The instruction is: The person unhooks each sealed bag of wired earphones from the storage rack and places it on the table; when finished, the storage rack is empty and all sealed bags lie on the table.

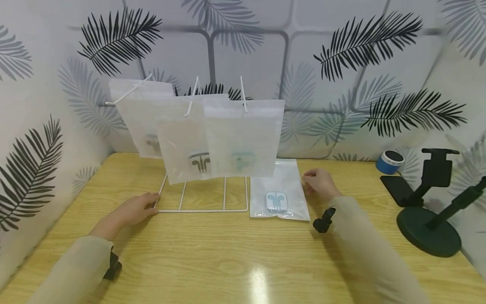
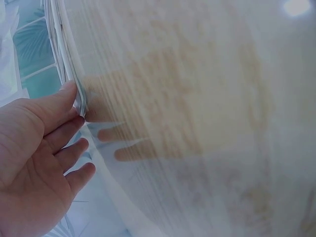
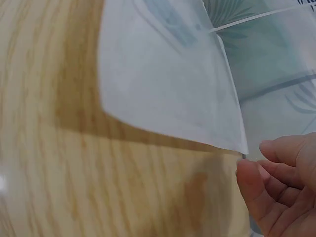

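A white wire rack [image 1: 201, 210] stands on the table with several translucent pouches [image 1: 243, 135] hanging from its hooks. The front left corner of its base is pinched by my left hand [image 1: 138, 209], thumb and forefinger meeting at the white wires in the left wrist view [image 2: 44, 153]. Right of the rack, a pouch [image 1: 280, 179] with white-and-teal boxed earphones [image 1: 276, 202] lies flat on the table. Beside its right edge is my right hand [image 1: 320, 182]. In the right wrist view its loosely bent fingers [image 3: 252, 182] are close to the pouch corner, a gap between thumb and forefinger.
On the right stand a black phone stand [image 1: 429, 232] and a blue speaker-like cylinder [image 1: 389, 162], with a dark flat plate [image 1: 398, 190] between them. A leaf-patterned backdrop [image 1: 250, 55] rises behind the wooden table [image 1: 212, 253].
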Demonstrator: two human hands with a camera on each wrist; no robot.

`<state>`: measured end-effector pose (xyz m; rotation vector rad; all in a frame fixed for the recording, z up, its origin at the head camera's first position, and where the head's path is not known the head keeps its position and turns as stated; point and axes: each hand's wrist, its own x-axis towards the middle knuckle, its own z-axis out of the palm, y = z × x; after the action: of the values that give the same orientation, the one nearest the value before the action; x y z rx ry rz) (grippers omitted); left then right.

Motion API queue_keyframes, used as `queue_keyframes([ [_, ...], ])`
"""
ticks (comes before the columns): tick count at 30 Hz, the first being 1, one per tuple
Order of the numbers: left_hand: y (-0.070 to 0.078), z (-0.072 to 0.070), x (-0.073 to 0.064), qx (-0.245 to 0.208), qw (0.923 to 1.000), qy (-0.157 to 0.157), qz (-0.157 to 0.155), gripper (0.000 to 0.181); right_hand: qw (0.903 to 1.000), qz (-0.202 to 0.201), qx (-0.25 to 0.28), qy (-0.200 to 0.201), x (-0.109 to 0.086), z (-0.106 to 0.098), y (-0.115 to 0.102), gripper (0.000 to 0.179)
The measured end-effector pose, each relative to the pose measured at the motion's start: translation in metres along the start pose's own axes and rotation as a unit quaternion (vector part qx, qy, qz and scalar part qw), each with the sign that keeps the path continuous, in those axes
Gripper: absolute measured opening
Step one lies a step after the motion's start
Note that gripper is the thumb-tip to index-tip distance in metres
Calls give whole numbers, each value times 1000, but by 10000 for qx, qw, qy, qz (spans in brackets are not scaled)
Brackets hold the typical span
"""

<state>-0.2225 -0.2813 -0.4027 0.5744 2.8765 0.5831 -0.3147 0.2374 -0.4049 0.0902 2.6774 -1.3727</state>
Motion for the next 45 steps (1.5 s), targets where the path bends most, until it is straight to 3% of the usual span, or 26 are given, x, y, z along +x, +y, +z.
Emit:
queue_keyframes([
  [3,0,0,0,12,10000,-6,17,51,9996,-245,-159,8,-5,-9,-3,35],
  [11,-1,0,1,38,10000,-20,9,51,9961,-844,201,168,-12,-34,-23,38],
  [21,-1,1,1,48,10000,-24,8,52,9822,-1721,449,611,-32,-54,-74,41],
  [30,-2,1,0,77,10000,-7,22,52,9714,-2224,477,679,-46,-52,-117,42],
  [38,-10,4,0,65,9992,239,302,54,9569,-2783,582,600,-56,-40,-146,38],
  [45,0,1,0,133,9998,54,117,52,9483,-3025,643,716,-53,-29,-162,39],
])
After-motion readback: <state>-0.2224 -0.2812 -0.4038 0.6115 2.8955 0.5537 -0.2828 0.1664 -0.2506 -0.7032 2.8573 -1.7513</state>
